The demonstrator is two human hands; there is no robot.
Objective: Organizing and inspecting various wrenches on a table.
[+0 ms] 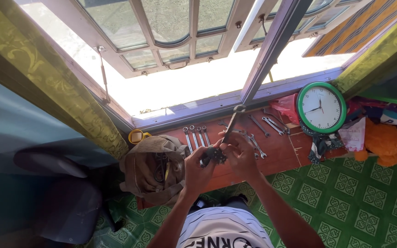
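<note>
Gripping a small dark toothed metal part (214,155) between both hands above the reddish wooden board (276,151): left hand (197,166) curled shut around it, right hand (240,154) pinching a long slim steel wrench (231,126) against it. Lying in neat rows on the board, shiny ring spanners (196,136); beside them, a slumped brown canvas bag (155,167) and a round green-rimmed clock (321,108).
</note>
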